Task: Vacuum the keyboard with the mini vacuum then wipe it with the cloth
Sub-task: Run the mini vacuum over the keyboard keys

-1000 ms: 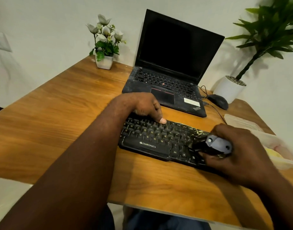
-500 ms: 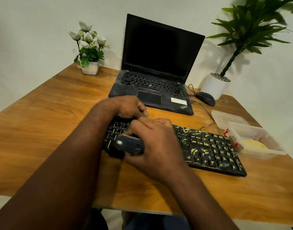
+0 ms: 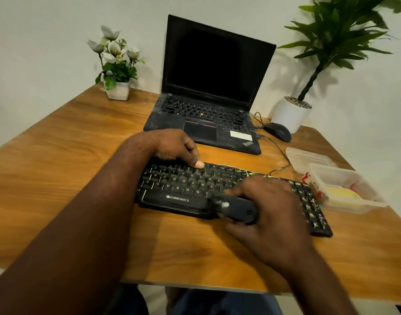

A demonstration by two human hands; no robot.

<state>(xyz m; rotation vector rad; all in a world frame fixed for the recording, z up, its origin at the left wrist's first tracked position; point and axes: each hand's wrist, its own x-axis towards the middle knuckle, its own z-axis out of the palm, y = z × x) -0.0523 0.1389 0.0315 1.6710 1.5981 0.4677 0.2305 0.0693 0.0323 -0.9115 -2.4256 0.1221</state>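
Black plastic on brown wood: the keyboard (image 3: 183, 185) lies with its long axis across the table (image 3: 58, 178), left to right, its right end a little nearer the person. The left hand (image 3: 172, 146) holds its far left edge, thumb on the top row, steadying it. The right hand (image 3: 269, 214) is wrapped round the vacuum (image 3: 235, 209), which sits over the keyboard's front edge near the middle, nose pointing left along that axis. Yellowish flecks show on the keys right of this hand (the left keys look clean), so I judge the next stroke should run rightward. A tub (image 3: 349, 206) holding something yellow, perhaps the cloth, stands just beside the keyboard's right end.
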